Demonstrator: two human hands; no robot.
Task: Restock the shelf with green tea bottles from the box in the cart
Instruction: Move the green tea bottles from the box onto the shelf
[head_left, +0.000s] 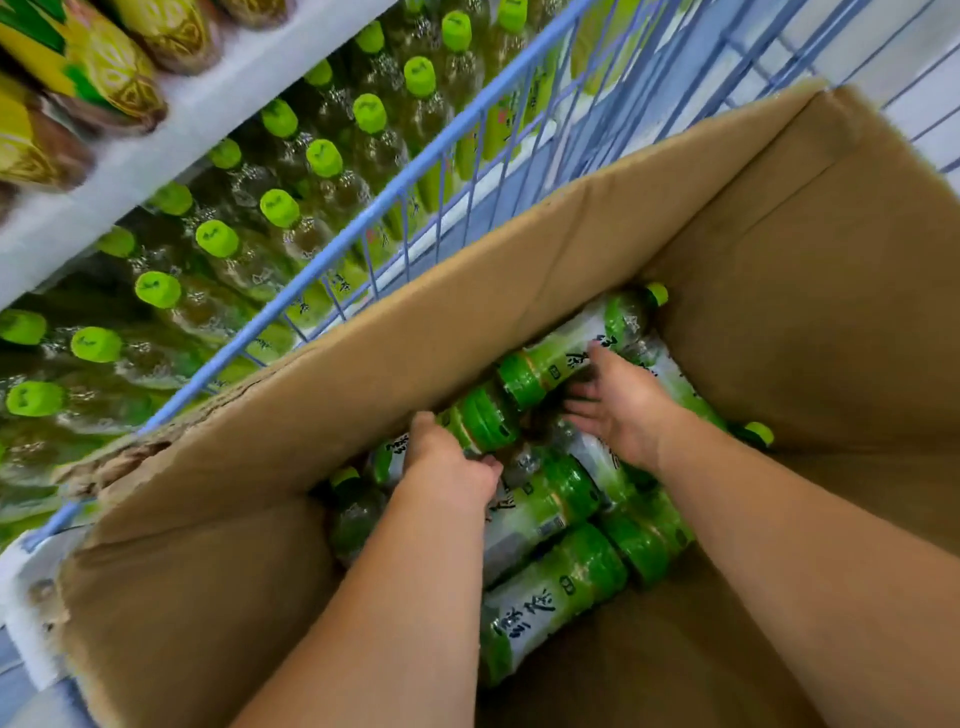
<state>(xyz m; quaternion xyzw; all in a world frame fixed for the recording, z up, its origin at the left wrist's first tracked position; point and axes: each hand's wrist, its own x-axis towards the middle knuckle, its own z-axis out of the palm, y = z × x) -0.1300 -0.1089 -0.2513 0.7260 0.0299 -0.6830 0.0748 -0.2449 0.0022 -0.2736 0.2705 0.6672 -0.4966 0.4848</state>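
Two bare forearms reach down into the tall brown cardboard box (467, 312), which stands inside the blue wire cart (415, 182). On the box's floor lie the green-labelled plastic tea bottles (550, 587), all on their sides and packed against one another.

The left hand (449, 467) is near the box's left wall. Its fingers curl down over the dark-green end of the gripped tea bottle (483, 421), with the thumb tucked in on the near side.

The right hand (618, 410) is released. Its fingers are spread and mostly straight, resting on the pile just beside the long far tea bottle (561, 358), whose lime cap points at the far corner. The fingertips are blurred, and it holds nothing that can be seen.

Left of the cart, past its wires, runs a white shelf board (208, 119). Under it stand rows of upright shelf bottles with lime-green caps (280, 208). Above it sit blurred yellow-and-green wrapped bottles (104, 67).
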